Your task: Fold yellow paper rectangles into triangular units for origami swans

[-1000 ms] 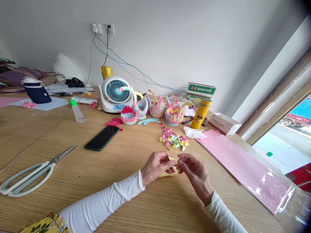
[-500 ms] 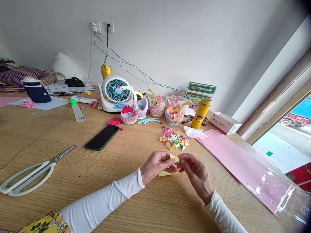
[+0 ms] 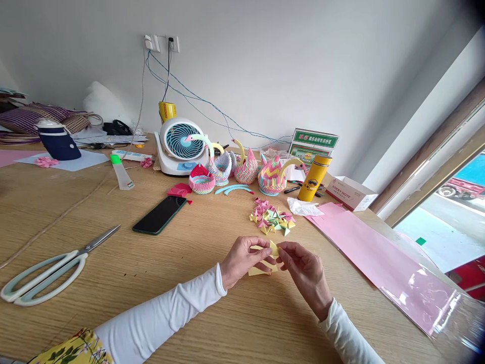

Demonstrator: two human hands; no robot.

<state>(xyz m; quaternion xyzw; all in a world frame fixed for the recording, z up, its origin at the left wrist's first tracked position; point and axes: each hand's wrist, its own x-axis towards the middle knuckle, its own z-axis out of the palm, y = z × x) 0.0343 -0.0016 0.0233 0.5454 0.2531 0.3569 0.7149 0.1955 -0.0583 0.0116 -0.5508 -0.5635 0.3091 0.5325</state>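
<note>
Between my hands is a small piece of folded yellow paper (image 3: 274,248), now pointed at the top. My left hand (image 3: 245,259) pinches its left side with thumb and forefinger. The fingertips of my right hand (image 3: 303,268) grip its right side. More yellow paper (image 3: 257,271) lies on the table behind and under my left fingers, partly hidden by them. Just beyond my hands is a loose heap of folded paper triangles (image 3: 271,217) in pink, yellow and green.
Paper swans (image 3: 271,177) stand at the back beside a fan (image 3: 184,144). A phone (image 3: 161,215) and scissors (image 3: 64,268) lie to the left. On the right are a yellow bottle (image 3: 314,179), a sticky note box (image 3: 350,193) and pink sheets (image 3: 379,258).
The yellow paper between my fingers has turned and folded, from a flat strip shape to one with an upward point. My hands have stayed in nearly the same place.
</note>
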